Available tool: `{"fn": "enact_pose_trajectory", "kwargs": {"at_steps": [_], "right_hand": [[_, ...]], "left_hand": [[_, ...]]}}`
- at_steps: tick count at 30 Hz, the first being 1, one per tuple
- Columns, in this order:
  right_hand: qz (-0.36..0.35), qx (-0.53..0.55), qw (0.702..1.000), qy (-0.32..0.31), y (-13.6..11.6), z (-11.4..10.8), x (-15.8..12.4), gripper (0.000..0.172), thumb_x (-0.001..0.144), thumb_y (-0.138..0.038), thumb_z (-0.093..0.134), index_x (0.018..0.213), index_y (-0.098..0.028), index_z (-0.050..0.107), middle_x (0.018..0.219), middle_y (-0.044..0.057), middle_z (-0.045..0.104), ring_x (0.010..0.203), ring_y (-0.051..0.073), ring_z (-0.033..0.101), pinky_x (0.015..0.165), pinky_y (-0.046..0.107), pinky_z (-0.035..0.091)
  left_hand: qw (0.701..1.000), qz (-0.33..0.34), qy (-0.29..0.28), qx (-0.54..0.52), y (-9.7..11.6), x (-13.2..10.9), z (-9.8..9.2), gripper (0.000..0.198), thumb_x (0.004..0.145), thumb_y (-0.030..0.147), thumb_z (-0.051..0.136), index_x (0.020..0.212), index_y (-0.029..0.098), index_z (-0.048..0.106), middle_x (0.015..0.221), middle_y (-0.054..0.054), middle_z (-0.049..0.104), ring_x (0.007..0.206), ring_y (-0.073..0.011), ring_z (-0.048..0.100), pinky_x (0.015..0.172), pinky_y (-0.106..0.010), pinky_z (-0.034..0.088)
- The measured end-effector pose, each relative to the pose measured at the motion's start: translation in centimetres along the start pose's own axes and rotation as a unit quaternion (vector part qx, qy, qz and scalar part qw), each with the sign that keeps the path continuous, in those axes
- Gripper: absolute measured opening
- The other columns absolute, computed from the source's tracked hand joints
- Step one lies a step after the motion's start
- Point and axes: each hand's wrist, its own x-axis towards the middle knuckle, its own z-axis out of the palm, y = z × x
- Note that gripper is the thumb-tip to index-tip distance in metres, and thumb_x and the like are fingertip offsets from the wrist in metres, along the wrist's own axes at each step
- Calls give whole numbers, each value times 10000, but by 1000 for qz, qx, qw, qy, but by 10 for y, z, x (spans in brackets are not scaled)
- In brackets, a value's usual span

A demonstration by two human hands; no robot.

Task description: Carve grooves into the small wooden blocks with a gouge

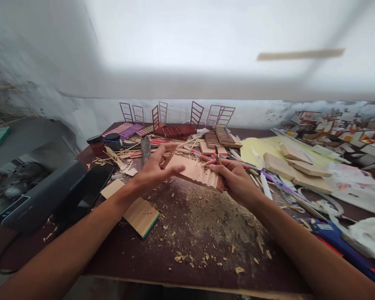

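Observation:
A wooden block (192,168) is held tilted above the table. Its left part is smooth, while carved grooves and curled shavings cover the right part. My right hand (234,177) grips the block's right end and also has a slim dark pen-like tool (218,155) upright between thumb and fingers; its working tip is hidden. At the block's left end is my left hand (156,166), fingers stretched and thumb apart near the top face. Whether it touches the block I cannot tell. Wood shavings (187,258) lie scattered on the dark table (118,262) below.
Small ladder-like frames (196,113) and slatted pieces (178,131) stand at the back. Left are lidded jars (113,141), a black phone-like slab (93,187) and a flat wood piece (142,216). Wood blocks (278,166), yellow paper (250,148) and a blue item (340,241) lie right.

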Motion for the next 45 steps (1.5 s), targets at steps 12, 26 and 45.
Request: {"fn": "enact_pose_trajectory", "kwargs": {"at_steps": [12, 26, 45], "right_hand": [[-121, -290, 941, 128, -9, -15, 0, 357, 1040, -500, 411, 834, -221, 493, 759, 21, 549, 715, 175, 487, 690, 331, 311], [-98, -564, 792, -212, -17, -44, -57, 435, 1100, -457, 293, 886, -209, 578, 690, 46, 643, 591, 161, 541, 591, 342, 193], [-146, -615, 689, -353, -45, -37, 0, 98, 857, -99, 616, 874, -180, 667, 653, 32, 646, 461, 116, 339, 539, 341, 124]], "left_hand": [[840, 76, -82, 532, 1, -22, 36, 465, 902, 513, 679, 1205, 163, 638, 1173, -131, 637, 1121, -332, 609, 987, -525, 471], [762, 346, -368, 406, 18, -53, 70, 262, 995, 434, 599, 904, 190, 624, 853, -30, 652, 799, -185, 595, 708, -338, 453], [768, 381, -382, 345, -17, -18, 99, 314, 1039, 367, 505, 846, 181, 668, 881, -56, 701, 859, -207, 623, 847, -367, 494]]}}
